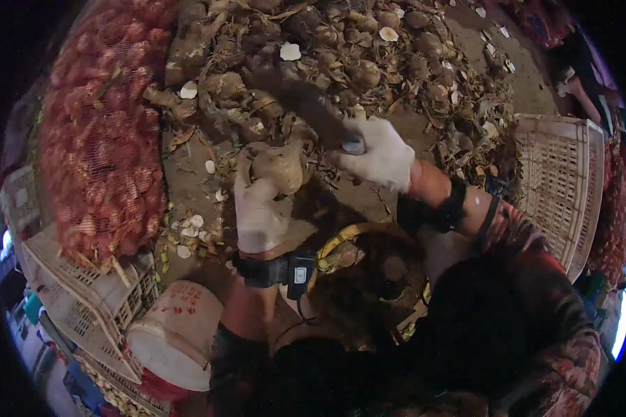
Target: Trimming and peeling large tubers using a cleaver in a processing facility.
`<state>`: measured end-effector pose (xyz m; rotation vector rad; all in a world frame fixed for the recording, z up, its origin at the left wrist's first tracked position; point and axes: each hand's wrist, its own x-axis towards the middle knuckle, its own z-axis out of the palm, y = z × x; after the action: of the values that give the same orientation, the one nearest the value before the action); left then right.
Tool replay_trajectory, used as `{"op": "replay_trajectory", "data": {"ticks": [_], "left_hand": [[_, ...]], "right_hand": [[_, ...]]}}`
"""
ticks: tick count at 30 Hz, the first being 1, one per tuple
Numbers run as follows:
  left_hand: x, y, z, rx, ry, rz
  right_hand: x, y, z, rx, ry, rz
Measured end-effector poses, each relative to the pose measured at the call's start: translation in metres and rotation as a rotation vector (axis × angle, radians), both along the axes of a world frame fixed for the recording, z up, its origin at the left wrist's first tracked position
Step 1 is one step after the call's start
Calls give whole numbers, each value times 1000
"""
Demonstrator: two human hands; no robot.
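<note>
My left hand [259, 219], in a white glove, is closed round a pale brown, round root vegetable [282, 170]. Stringy dark stalks or roots stick up from its far end. To the right, my gloved right hand [381, 154] grips a knife [306, 104] by the handle. Its dark blade is smeared by motion and points up and left, over the far side of the held root; whether it touches cannot be made out. Just beyond both hands lies a heap of similar dirty roots [365, 73] with withered leaves. Round white cut slices [290, 51] are scattered on it.
A tall red mesh sack [108, 153] full of roots or bulbs stands on the left. Near it are plastic crates [83, 285] and a tipped white bucket [177, 333]. Another crate [556, 184] stands at right. Close to my body is a yellow-rimmed container [351, 231]. Trimmings [191, 226] litter the ground.
</note>
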<state>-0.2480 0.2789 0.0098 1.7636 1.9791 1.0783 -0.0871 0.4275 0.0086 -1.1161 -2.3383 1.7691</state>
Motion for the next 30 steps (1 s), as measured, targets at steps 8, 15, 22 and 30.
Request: {"op": "replay_trajectory", "data": {"ticks": [8,15,22,30], "left_hand": [[24,0,23,-474,-841,-597],[-68,48,-74,-420,819,68],[-27,53,-59,-456,453,-72],[-71,41,-81,-673,751,-24]], "right_hand": [[28,15,-9,-191,-115,28],[28,7,-22,6,-74,-1],[15,17,-8,-251,-72,-170],[21,5,-12,-131,1,-215]]}}
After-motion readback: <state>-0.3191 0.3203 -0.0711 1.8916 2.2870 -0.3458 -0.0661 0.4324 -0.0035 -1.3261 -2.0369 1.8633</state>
